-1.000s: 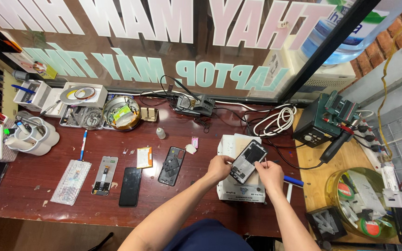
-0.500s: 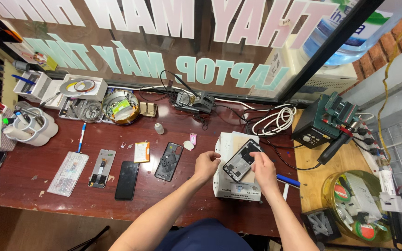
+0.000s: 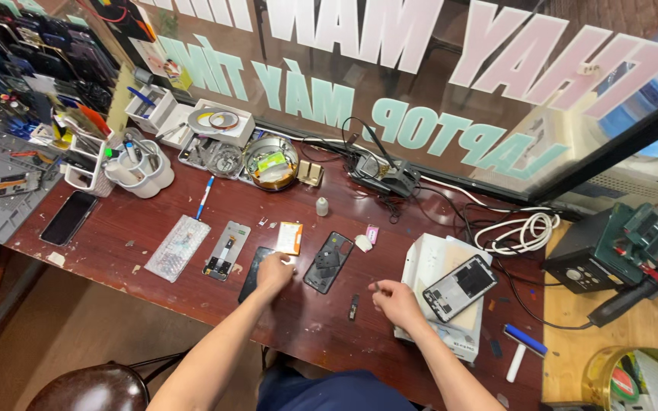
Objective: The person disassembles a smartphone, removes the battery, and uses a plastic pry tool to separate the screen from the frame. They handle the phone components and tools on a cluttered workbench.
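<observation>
My left hand (image 3: 274, 272) reaches left across the dark red bench (image 3: 116, 228), and its fingertips rest on the top end of a black phone (image 3: 250, 286) lying flat. An orange battery (image 3: 289, 237) and a black back cover (image 3: 328, 262) lie just beyond it. My right hand (image 3: 396, 301) hovers low over the bench with its fingers curled toward a small black part (image 3: 353, 307); whether it pinches anything is unclear. To its right an opened phone frame (image 3: 460, 287) lies free on a white box (image 3: 428, 259).
A silver phone chassis (image 3: 226, 250), a clear parts pack (image 3: 177, 247) and another dark phone (image 3: 68, 217) lie to the left. White cups of tools (image 3: 142, 171) and a round tin (image 3: 270, 161) stand by the window. At right are coiled white cable (image 3: 523, 232) and a green station (image 3: 611, 247).
Both hands let go of the opened phone frame, which now lies on the white box. My left hand moved left to the black phone and my right hand drew back left.
</observation>
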